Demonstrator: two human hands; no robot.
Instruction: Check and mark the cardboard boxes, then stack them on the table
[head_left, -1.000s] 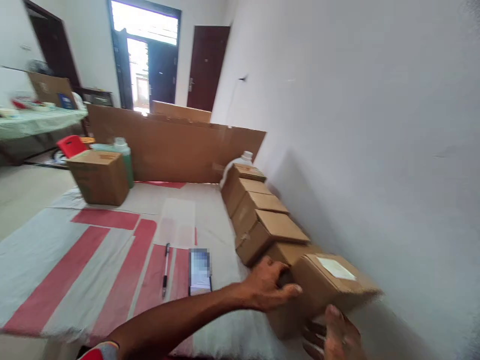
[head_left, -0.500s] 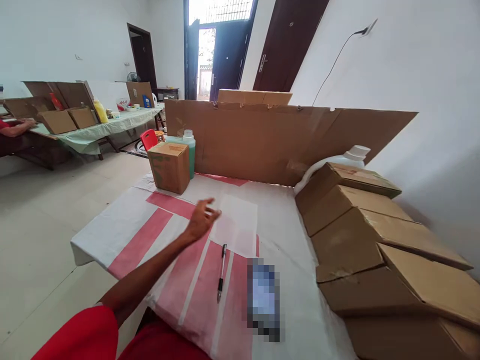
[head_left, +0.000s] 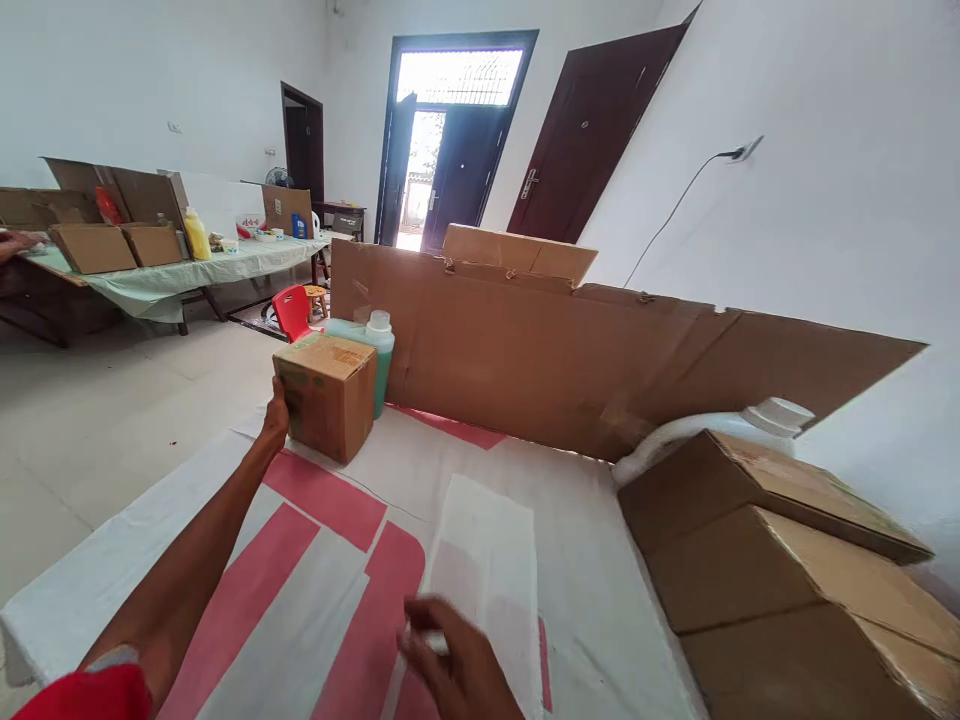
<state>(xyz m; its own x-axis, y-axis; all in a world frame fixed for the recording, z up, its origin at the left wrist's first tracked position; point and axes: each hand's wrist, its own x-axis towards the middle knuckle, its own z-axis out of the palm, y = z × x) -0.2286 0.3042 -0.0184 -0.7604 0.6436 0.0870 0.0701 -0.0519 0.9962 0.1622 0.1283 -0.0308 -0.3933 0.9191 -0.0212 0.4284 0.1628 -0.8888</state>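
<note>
My left hand (head_left: 275, 420) is against the left side of a small closed cardboard box (head_left: 326, 400) at the table's far left. Its fingers are partly hidden behind that side and appear to grip it. The box stands upright, touching or close to a translucent bottle of green liquid (head_left: 382, 365). At the bottom middle, my right hand (head_left: 457, 655) hovers with curled fingers apart, and nothing shows between them. Beyond it lies a thin white sheet (head_left: 487, 545) on the red-and-white table cover (head_left: 300, 610).
An upright cardboard panel (head_left: 517, 350) borders the table's back. Cardboard boxes (head_left: 720, 560) line the right side, with a white-capped plastic jug (head_left: 776, 420) behind them. A red chair (head_left: 291, 312) stands past the far left corner. Another person's hand (head_left: 15, 243) shows at a second table.
My left hand has moved from above the white sheet to the box's left side. My right hand has come into view. The view has tilted up; the pen and blurred object are out of sight.
</note>
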